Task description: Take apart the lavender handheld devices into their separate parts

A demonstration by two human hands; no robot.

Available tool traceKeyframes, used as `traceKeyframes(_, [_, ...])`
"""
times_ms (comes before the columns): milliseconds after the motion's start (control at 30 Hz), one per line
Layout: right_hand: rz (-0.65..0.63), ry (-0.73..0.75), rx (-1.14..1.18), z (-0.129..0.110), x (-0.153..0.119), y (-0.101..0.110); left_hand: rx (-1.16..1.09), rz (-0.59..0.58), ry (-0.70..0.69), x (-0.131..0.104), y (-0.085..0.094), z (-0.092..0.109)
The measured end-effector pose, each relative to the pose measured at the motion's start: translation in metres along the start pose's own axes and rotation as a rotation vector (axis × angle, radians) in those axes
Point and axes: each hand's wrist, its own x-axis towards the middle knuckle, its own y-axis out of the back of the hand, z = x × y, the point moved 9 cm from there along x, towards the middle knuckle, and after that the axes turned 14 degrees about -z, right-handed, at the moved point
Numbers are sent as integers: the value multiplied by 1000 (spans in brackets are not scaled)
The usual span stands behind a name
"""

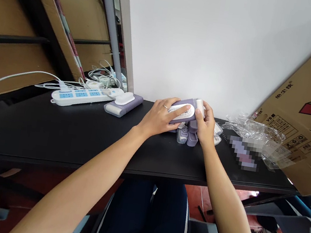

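Observation:
Between both hands, tilted above the black table (87, 137), is a purple box (189, 118) with a white oval, textured piece on its face and a white end. My left hand (158, 115) wraps its left side, with a finger lying across the white oval. At the other end, my right hand (206, 126) is closed round the white end, thumb in front. Below the box sit several small purple pieces with clear parts (188, 135), partly covered by it. White pieces with dark print (217, 134) show just right of my right hand.
Left on the table stand a similar purple box (123, 105) with a white oval top and a white power strip (83, 96) with cables. Crumpled clear plastic (256, 132) and a blurred-out flat item (242, 153) lie right, beside a big cardboard box (305, 116). A white panel (197, 40) rises behind.

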Motion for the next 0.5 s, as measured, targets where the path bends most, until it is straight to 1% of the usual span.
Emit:
traceKeyframes(133, [11,9,58,0,0,-4,14,20,-14,0,2,1])
traceKeyframes(233, [43,14,41,-2,0,-2,-1,2,2,0,0,-1])
traceKeyframes(300, [152,9,11,-1,-2,12,-16,-18,31,0,-1,-7])
traceKeyframes(400, [396,-71,44,14,-9,48,-37,-6,101,-4,2,-20])
traceKeyframes(433, [436,-109,51,21,-10,56,-51,12,138,-6,4,-26])
traceKeyframes(500, [401,-167,36,30,-8,61,-100,61,225,-10,8,-39])
